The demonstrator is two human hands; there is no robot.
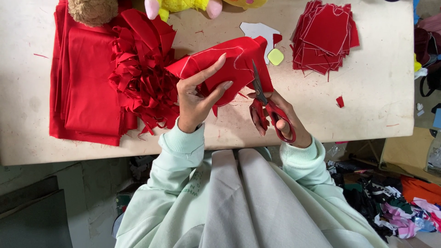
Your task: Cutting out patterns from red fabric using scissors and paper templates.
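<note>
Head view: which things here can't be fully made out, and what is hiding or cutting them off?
- Scissors: red handles partly covered by the right hand; the blade tips run against the red fabric piece.
- Red fabric piece: its underside and lower edge are covered by the left hand.
- Brown plush toy and yellow plush toy: cut off by the top edge.
- White paper pattern: partly under the fabric piece.

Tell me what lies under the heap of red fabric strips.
The heap of red strips rests partly on the folded red cloth and partly on the table. Whatever else lies beneath it is covered.
</note>
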